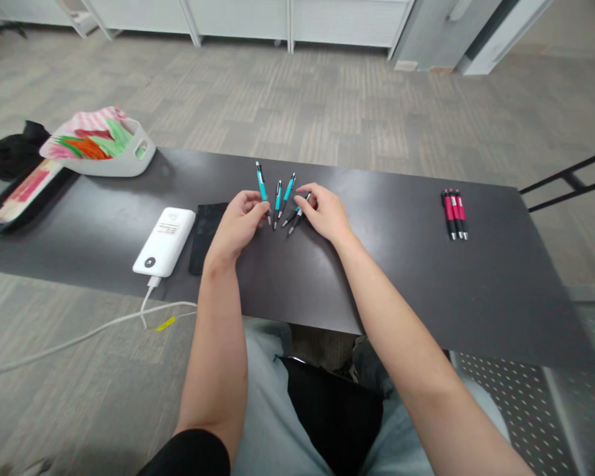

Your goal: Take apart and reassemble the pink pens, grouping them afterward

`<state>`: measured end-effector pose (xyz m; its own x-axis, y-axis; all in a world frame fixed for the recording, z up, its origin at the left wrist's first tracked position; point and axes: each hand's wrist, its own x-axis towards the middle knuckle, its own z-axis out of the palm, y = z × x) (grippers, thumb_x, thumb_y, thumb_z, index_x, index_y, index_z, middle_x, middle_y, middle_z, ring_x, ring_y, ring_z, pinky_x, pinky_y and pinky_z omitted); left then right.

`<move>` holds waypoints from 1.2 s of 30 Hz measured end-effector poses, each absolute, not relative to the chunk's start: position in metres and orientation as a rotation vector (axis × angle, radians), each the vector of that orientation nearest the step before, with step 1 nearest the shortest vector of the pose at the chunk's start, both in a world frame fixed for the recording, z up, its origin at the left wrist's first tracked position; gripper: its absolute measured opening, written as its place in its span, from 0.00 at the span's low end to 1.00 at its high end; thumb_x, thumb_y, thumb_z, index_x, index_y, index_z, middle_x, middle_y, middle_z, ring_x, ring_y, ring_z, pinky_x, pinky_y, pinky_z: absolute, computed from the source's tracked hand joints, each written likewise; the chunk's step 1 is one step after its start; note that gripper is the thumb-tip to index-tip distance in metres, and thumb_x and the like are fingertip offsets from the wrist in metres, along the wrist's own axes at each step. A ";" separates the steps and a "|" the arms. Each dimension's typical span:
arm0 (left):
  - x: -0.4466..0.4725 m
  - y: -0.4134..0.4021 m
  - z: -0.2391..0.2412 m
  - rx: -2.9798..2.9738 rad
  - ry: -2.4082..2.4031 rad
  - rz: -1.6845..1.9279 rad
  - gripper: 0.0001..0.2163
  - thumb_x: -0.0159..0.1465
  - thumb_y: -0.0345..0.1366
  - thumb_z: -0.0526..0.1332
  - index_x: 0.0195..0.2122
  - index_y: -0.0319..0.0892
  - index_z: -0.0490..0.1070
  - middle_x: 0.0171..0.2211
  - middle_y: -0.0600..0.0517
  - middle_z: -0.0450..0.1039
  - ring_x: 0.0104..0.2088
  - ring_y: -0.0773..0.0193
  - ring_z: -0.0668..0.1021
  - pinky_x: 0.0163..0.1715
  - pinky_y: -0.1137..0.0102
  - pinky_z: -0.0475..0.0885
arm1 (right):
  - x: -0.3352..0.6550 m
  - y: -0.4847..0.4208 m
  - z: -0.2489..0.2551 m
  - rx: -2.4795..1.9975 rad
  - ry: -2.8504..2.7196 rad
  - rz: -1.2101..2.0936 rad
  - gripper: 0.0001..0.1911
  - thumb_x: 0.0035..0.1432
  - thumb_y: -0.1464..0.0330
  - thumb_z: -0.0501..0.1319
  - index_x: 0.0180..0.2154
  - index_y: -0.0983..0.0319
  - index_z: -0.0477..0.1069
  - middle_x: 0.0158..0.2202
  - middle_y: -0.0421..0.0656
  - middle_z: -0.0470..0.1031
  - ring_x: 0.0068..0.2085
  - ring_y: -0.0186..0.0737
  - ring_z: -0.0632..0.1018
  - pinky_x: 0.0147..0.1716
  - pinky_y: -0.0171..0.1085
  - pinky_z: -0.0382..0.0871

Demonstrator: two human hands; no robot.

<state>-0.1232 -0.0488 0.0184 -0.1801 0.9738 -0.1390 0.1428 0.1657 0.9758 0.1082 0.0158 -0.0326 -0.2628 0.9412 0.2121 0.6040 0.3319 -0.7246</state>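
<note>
My left hand [242, 220] pinches a teal-and-black click pen [261, 182] between thumb and fingers, its clicker end raised and pointing away from me. Just right of it, another teal pen [278, 196] and a third teal pen [287, 189] lie spread on the dark table [391, 264]. Fingers of my right hand [323, 210] are closed on a teal pen [298, 209] at the right of this group. A further pen [294, 223] lies under those fingertips, partly hidden; whether it is gripped too, I cannot tell.
Several pink-and-black pens [455, 213] lie side by side at the right. Left of my hands are a black flat pouch [205, 241] and a white power bank [164, 241] with a cable [104, 325]. A white basket [129, 162] with colourful cloth and an elongated black case [24, 195] sit far left.
</note>
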 end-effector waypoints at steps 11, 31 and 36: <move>-0.134 -0.054 0.000 1.072 0.988 1.345 0.65 0.61 0.42 0.91 0.91 0.62 0.50 0.41 0.61 0.85 0.33 0.62 0.89 0.34 0.67 0.83 | 0.112 0.018 -0.033 -1.327 -1.994 0.644 0.09 0.77 0.65 0.69 0.55 0.54 0.85 0.41 0.41 0.82 0.42 0.48 0.78 0.47 0.45 0.71; -0.138 -0.063 0.003 1.119 1.262 1.415 0.68 0.61 0.53 0.87 0.90 0.66 0.38 0.48 0.56 0.87 0.39 0.57 0.91 0.36 0.65 0.80 | 0.117 0.022 -0.038 -1.318 -1.946 0.729 0.21 0.76 0.65 0.70 0.66 0.54 0.74 0.41 0.39 0.83 0.43 0.51 0.85 0.46 0.49 0.74; -0.142 -0.067 0.005 1.174 1.289 1.408 0.63 0.60 0.62 0.87 0.87 0.64 0.48 0.50 0.53 0.86 0.40 0.56 0.90 0.37 0.65 0.79 | 0.117 0.023 -0.041 -1.311 -1.935 0.712 0.22 0.76 0.64 0.70 0.67 0.53 0.74 0.40 0.39 0.83 0.43 0.51 0.85 0.47 0.49 0.75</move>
<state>-0.1421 -0.0669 0.0053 -0.1763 0.9809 0.0826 -0.0037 -0.0846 0.9964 0.1175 0.0229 -0.0409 -0.2574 0.9378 0.2331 0.5627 0.3416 -0.7528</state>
